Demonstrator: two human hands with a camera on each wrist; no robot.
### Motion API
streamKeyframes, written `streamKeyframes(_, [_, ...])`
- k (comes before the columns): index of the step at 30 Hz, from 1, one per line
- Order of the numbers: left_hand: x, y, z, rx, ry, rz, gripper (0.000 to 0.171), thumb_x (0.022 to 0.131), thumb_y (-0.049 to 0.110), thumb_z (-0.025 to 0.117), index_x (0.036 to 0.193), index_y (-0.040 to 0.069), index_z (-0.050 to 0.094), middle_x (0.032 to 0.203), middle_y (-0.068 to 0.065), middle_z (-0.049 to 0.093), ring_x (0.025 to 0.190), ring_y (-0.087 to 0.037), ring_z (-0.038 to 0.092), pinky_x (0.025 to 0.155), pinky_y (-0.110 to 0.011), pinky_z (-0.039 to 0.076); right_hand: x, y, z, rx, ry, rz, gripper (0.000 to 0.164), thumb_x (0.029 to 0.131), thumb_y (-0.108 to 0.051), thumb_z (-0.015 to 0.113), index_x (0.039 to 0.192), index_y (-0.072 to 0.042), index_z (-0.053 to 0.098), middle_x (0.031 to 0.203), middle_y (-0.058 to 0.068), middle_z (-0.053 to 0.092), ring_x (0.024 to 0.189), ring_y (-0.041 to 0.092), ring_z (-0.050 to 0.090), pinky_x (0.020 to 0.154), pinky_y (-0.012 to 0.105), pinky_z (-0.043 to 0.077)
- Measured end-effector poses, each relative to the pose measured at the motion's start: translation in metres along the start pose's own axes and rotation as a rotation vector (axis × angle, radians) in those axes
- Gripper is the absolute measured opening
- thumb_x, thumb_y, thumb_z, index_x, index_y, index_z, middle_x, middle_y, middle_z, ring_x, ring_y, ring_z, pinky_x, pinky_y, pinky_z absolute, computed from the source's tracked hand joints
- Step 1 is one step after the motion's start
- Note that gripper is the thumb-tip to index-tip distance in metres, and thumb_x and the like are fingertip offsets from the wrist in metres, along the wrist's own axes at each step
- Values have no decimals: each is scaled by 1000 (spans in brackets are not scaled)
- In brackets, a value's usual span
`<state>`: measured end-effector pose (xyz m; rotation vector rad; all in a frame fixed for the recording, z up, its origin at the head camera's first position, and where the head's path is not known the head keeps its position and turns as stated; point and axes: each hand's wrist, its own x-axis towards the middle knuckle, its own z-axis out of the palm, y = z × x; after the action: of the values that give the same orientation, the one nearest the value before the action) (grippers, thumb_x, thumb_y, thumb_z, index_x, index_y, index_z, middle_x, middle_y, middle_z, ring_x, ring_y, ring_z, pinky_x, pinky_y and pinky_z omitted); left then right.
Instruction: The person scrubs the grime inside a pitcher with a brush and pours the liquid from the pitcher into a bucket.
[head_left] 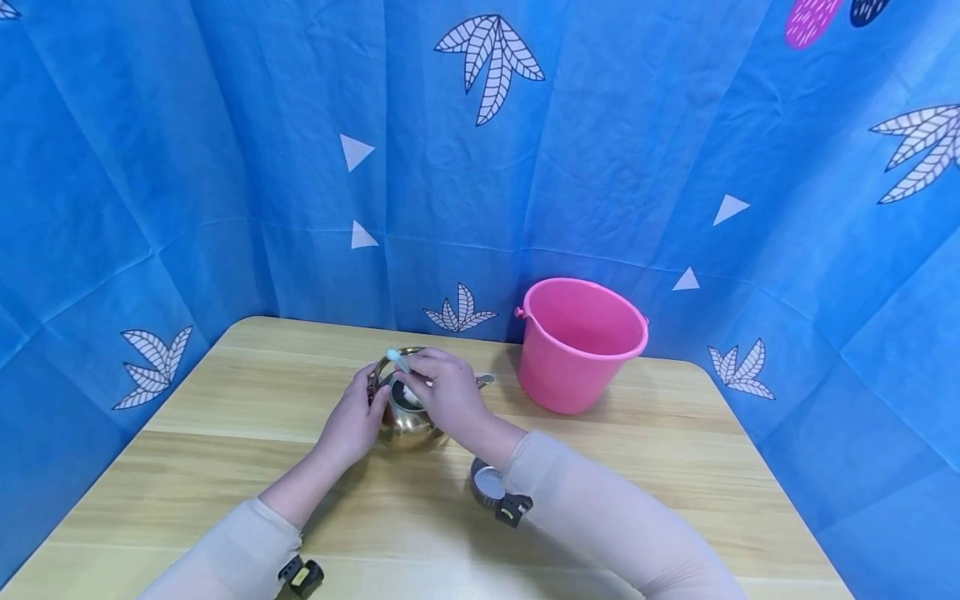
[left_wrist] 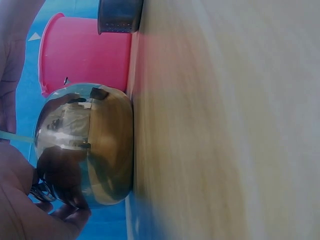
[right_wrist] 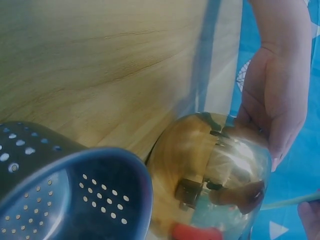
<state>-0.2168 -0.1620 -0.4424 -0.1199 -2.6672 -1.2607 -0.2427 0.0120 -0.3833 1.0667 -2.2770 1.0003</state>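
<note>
A shiny gold teapot [head_left: 411, 432] stands on the wooden table, its mouth facing up and its spout [head_left: 485, 381] pointing right. My left hand [head_left: 358, 421] grips it on the left side by the handle, with the thumb close to the rim. In the left wrist view, that hand's fingers [left_wrist: 75, 222] lie against the pot's body. My right hand [head_left: 450, 396] is over the mouth and pinches a brush by its slim pale green handle [head_left: 397, 360]. White shows inside the opening, below the fingers; the brush's lower end is largely hidden.
A pink bucket [head_left: 558, 375] stands behind and right of the teapot. A dark perforated strainer [right_wrist: 112, 195] lies on the table under my right forearm, near the teapot. A blue patterned curtain [head_left: 465, 183] hangs behind the table [head_left: 420, 533].
</note>
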Motion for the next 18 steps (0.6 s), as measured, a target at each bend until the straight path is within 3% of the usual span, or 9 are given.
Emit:
streamKeyframes(12, [-1,-1,0,-11,-23,-23,57,109,25,39,153,-7,21,149,-35,37,135,-49,40,111,-61,34,3,-5,-1,-44,-35,-16,20,91,-14,75,110,-9,78,93,1,72,79,11,68,71,15,53])
streamKeyframes(18, [-1,0,-1,-32,-23,-15,57,109,23,40,153,-7,21,149,-35,37,135,-49,40,112,-62,33,5,-6,-2,-59,-56,-7,19,91,-16,74,109,-10,78,94,0,72,81,11,68,73,16,54])
